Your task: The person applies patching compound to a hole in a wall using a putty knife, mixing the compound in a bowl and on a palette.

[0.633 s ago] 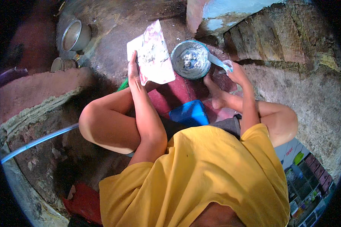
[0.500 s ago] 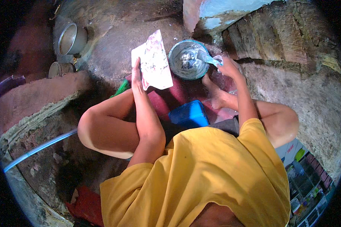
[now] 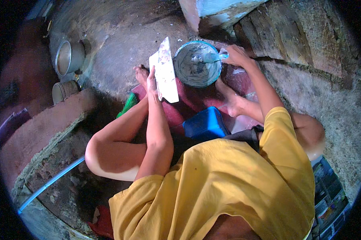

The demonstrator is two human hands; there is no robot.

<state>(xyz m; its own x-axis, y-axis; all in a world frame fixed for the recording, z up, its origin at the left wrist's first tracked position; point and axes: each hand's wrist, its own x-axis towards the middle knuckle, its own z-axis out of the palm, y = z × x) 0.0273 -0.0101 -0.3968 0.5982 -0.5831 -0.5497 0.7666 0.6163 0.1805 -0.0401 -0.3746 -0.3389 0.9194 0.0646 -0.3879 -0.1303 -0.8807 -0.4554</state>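
Note:
My left hand (image 3: 152,85) is closed on a white smeared board (image 3: 166,76), tilted so that its face is seen at a slant. Just right of it stands a round bucket (image 3: 180,76) with a blue rim, its inside coated with whitish-grey paste (image 3: 196,64). Over the bucket's right rim, my right hand (image 3: 235,55) grips the pale blue handle of a putty knife (image 3: 213,57). The blade reaches into the bucket, and its tip is hard to tell from the paste.
A blue box-shaped container (image 3: 206,123) sits between my legs on the reddish floor (image 3: 176,116). Green bristles (image 3: 128,105) show beside my left leg. Metal pots (image 3: 70,58) stand at the far left, near a low ledge (image 3: 48,124). A rough wall (image 3: 300,36) rises at right.
The putty knife now points left, its blade reaching farther into the bucket. The board has turned more edge-on and sits slightly lower in view. The view itself has shifted a little.

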